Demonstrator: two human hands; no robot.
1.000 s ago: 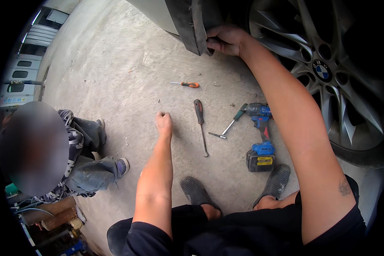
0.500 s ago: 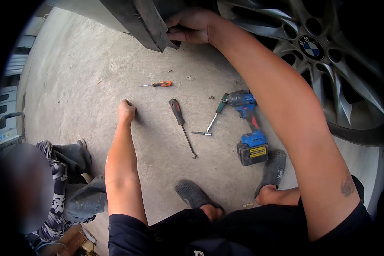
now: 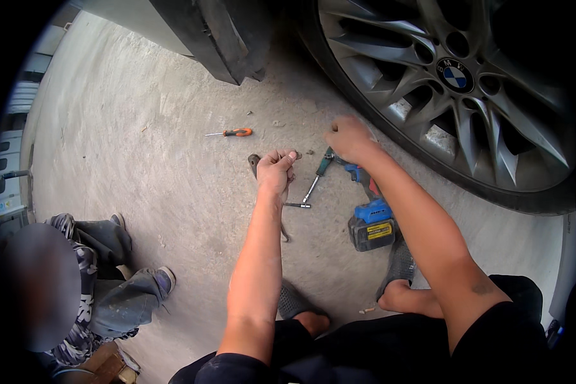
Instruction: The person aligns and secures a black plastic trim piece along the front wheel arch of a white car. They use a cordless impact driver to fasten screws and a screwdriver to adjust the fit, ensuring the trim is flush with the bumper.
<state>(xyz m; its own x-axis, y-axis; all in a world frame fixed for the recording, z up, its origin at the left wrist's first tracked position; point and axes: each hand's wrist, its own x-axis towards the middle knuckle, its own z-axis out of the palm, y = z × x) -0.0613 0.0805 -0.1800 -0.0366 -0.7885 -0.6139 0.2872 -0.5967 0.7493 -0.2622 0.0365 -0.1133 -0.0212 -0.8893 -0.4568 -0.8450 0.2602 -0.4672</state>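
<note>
Small dark piece point(image 3: 298, 155), pinched in left fingers point(image 3: 279, 159).

Floor: concrete point(image 3: 173, 147), grey, scuffed. Orange-and-black screwdriver point(image 3: 239, 132) flat on it, beyond and left of the left hand point(image 3: 277, 170). Hooked tool point(image 3: 254, 162): handle end just left of that hand, shank mostly hidden under its forearm. Green-handled tool point(image 3: 325, 162) slants between left and right hand point(image 3: 352, 139), shaft toward a short metal bar point(image 3: 299, 205). Blue-and-black power driver point(image 3: 372, 211) nearer the body than the right hand, partly covered. Small fragments point(image 3: 278, 123) beyond the left hand.
</note>
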